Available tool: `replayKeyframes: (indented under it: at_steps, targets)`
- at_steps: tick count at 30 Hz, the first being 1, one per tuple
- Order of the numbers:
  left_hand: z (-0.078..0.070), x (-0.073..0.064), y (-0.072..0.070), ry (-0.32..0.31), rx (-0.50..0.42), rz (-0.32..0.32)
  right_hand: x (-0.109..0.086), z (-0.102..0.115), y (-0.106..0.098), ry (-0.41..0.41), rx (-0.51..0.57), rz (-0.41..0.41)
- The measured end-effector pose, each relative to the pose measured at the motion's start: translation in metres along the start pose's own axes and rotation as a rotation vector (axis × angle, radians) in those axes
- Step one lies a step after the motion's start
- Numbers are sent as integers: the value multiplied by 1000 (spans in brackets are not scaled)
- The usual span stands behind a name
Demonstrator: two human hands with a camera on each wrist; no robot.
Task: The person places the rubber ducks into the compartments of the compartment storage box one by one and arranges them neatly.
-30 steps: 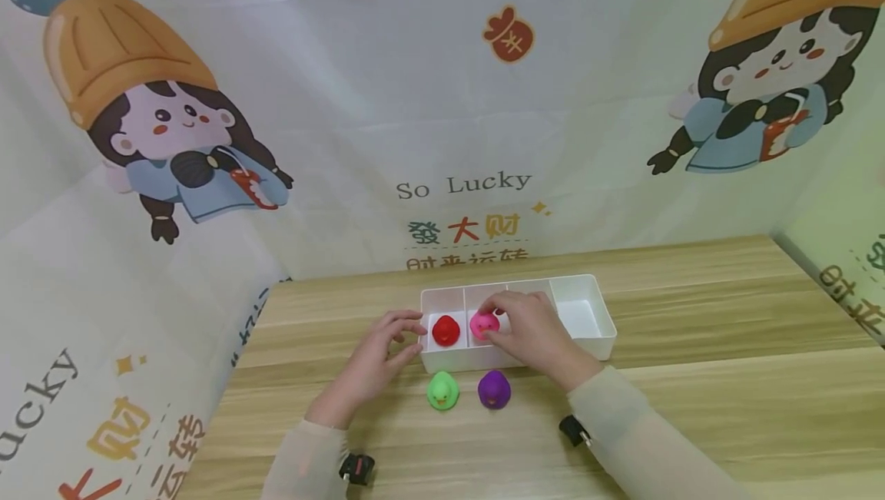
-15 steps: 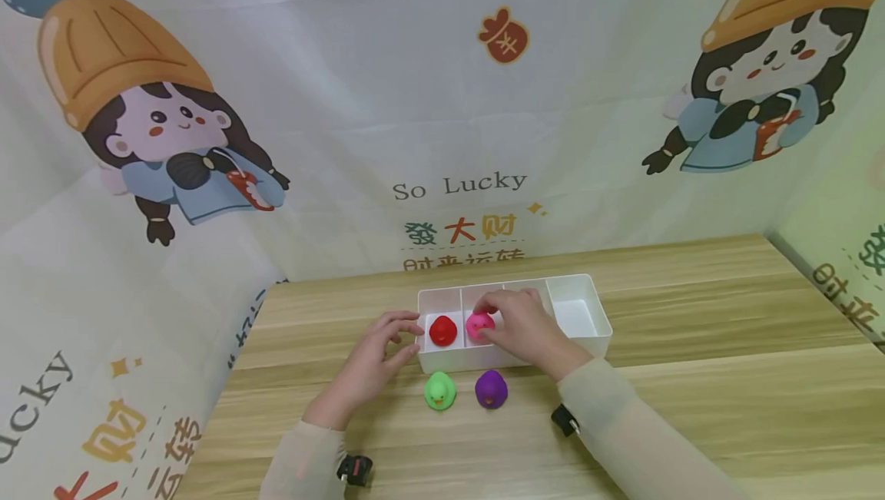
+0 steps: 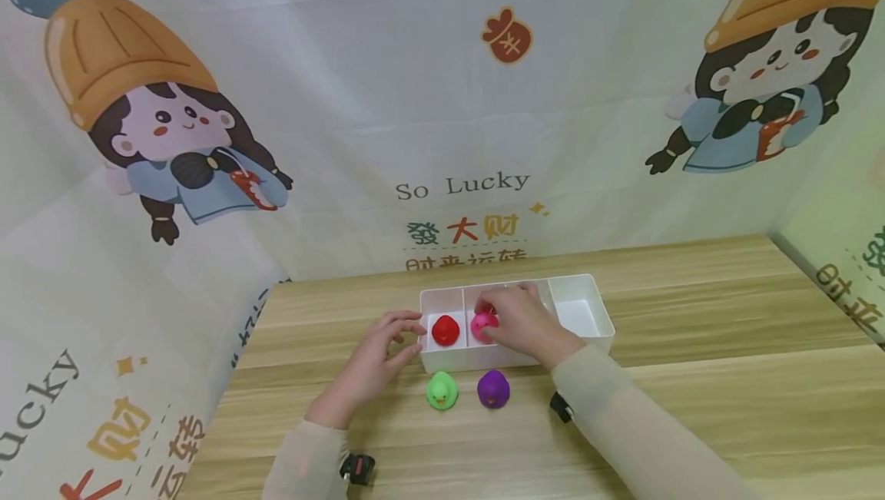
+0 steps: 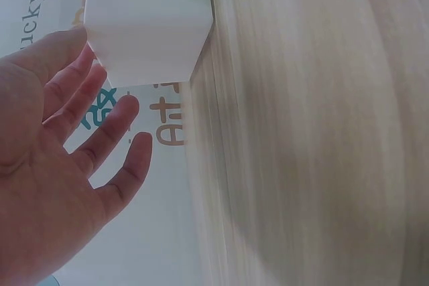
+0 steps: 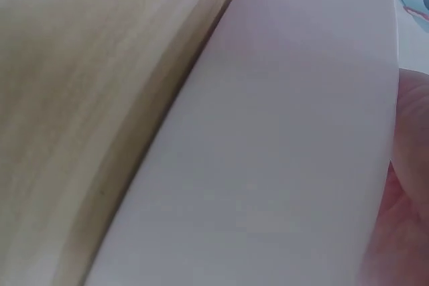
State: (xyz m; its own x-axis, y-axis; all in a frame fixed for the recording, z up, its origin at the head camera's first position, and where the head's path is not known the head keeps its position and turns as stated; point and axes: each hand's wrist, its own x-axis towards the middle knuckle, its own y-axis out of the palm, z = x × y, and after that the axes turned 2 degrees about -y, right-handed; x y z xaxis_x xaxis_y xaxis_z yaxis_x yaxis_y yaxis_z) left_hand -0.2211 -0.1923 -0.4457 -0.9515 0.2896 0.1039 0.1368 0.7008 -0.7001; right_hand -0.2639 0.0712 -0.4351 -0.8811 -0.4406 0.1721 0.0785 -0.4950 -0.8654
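Observation:
A white divided box stands on the table. Its left end compartment holds a red rubber duck. In the compartment to the right of that, my right hand pinches a pink rubber duck between thumb and fingers. My left hand is at the box's left end with fingers loosely spread. In the left wrist view, the fingers of the left hand are relaxed, with the thumb at the box's corner. Much of the right hand is hidden behind the box wall in the right wrist view.
In front of the box, a green rubber duck and a purple rubber duck sit side by side on the wooden table. A printed cloth hangs behind the table and along its sides.
My right hand and forearm have shifted slightly left, with the pink duck staying in the same compartment. The left hand keeps its place at the box's end.

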Motion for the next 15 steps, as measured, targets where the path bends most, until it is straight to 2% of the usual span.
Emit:
replayKeyframes:
  at_steps: [4, 15]
  targets:
    - [0, 1, 1, -8, -3, 9, 2, 0, -2, -2, -55, 23]
    - [1, 0, 0, -6, -11, 13, 4, 2, -3, 12, -123, 59]
